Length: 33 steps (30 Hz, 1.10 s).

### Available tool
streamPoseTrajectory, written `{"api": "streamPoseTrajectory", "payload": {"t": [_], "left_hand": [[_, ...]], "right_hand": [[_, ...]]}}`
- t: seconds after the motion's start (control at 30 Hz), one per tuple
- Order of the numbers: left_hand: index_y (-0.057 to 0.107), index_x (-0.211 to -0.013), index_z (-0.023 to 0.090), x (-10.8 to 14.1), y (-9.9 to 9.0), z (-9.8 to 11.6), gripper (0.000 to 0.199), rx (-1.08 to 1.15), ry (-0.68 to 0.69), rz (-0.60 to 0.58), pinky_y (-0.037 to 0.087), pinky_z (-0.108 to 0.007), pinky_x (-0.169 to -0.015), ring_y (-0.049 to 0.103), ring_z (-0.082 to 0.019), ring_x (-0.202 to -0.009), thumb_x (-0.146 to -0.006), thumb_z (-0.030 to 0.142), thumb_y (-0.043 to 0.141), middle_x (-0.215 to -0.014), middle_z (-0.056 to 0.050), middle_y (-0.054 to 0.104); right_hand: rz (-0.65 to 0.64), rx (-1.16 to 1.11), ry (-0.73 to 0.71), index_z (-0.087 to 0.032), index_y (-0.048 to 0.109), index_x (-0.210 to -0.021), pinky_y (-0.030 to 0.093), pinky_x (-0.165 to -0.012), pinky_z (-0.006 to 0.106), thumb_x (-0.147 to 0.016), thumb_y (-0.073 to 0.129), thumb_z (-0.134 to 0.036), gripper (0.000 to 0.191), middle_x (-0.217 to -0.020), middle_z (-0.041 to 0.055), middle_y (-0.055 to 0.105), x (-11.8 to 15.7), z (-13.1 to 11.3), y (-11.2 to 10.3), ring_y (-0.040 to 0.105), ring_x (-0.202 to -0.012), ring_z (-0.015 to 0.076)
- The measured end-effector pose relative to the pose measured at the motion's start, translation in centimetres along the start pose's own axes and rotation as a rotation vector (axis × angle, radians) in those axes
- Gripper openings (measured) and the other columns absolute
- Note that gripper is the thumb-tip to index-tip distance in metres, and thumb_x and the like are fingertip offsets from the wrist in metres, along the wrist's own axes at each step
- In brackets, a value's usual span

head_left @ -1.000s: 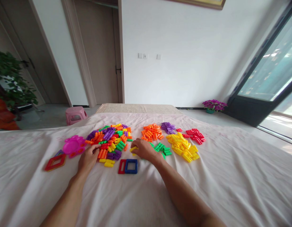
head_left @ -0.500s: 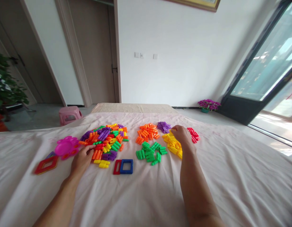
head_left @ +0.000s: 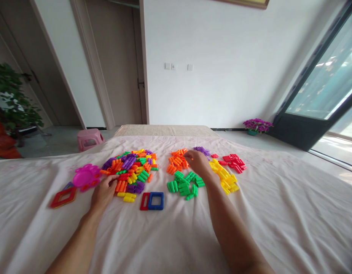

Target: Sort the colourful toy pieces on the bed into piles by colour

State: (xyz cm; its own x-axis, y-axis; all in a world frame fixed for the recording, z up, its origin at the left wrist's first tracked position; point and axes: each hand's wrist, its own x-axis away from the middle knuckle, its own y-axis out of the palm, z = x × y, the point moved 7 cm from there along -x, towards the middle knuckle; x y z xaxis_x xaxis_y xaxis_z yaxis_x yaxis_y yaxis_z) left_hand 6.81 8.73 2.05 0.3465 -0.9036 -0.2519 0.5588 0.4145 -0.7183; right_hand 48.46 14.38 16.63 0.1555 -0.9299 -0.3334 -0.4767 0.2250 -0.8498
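Observation:
My left hand (head_left: pixel 105 188) is closed at the near left edge of a mixed pile of coloured plastic pieces (head_left: pixel 132 167); whatever its fingers hold is too small to make out. Over the right side of the orange pieces (head_left: pixel 176 161) is my right hand (head_left: pixel 197 161), fingers pinched, with a bit of orange showing by them. Nearer me lie green pieces (head_left: pixel 183 186). Yellow pieces (head_left: pixel 225 179) lie right of my right wrist, red pieces (head_left: pixel 235 163) beyond them, and purple pieces (head_left: pixel 202 150) behind my hand.
A pink flower-shaped tray (head_left: pixel 86 177) and a red square frame (head_left: pixel 63 197) lie at the left. Blue and red frames (head_left: pixel 156 208) overlap in front of the mixed pile. All rest on a pale cloth (head_left: pixel 176 236). A pink stool (head_left: pixel 90 139) stands beyond.
My right hand has moved left from the yellow pieces to the orange ones, uncovering more yellow and red pieces. My left hand stays by the mixed pile. The view has shifted slightly.

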Motion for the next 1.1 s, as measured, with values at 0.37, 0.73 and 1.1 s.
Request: {"api": "streamPoseTrajectory", "payload": {"t": [0.37, 0.73, 1.1], "left_hand": [[0.071, -0.112, 0.023, -0.1, 0.1, -0.2, 0.035, 0.011, 0.002, 0.005, 0.052, -0.032, -0.092, 0.068, -0.023, -0.108, -0.088, 0.034, 0.049, -0.117, -0.006, 0.074], [0.072, -0.109, 0.023, -0.3, 0.2, -0.5, 0.033, 0.022, -0.004, 0.015, 0.051, -0.031, -0.093, 0.068, -0.022, -0.108, -0.087, 0.035, 0.05, -0.116, -0.005, 0.075], [0.072, -0.109, 0.023, -0.2, 0.2, -0.2, 0.034, 0.038, -0.007, 0.016, 0.051, -0.034, -0.092, 0.068, -0.024, -0.106, -0.087, 0.034, 0.048, -0.113, -0.006, 0.075]], "right_hand": [[-0.357, -0.1, -0.506, -0.02, 0.07, -0.117, 0.042, -0.105, 0.031, -0.092, 0.055, -0.013, 0.031, -0.118, 0.0075, 0.071, 3.3, -10.2, 13.0, 0.062, -0.114, 0.0201], [-0.374, 0.236, -0.409, -0.022, 0.069, -0.109, 0.054, -0.077, 0.031, -0.093, 0.057, -0.021, 0.021, -0.123, 0.0127, 0.058, 2.5, -10.8, 14.7, 0.06, -0.109, 0.0252], [-0.05, 0.111, 0.004, -0.017, 0.069, -0.106, 0.045, -0.079, 0.027, -0.096, 0.053, -0.026, 0.021, -0.107, 0.0119, 0.072, -3.5, -1.3, 6.5, 0.067, -0.1, 0.0223]]}}
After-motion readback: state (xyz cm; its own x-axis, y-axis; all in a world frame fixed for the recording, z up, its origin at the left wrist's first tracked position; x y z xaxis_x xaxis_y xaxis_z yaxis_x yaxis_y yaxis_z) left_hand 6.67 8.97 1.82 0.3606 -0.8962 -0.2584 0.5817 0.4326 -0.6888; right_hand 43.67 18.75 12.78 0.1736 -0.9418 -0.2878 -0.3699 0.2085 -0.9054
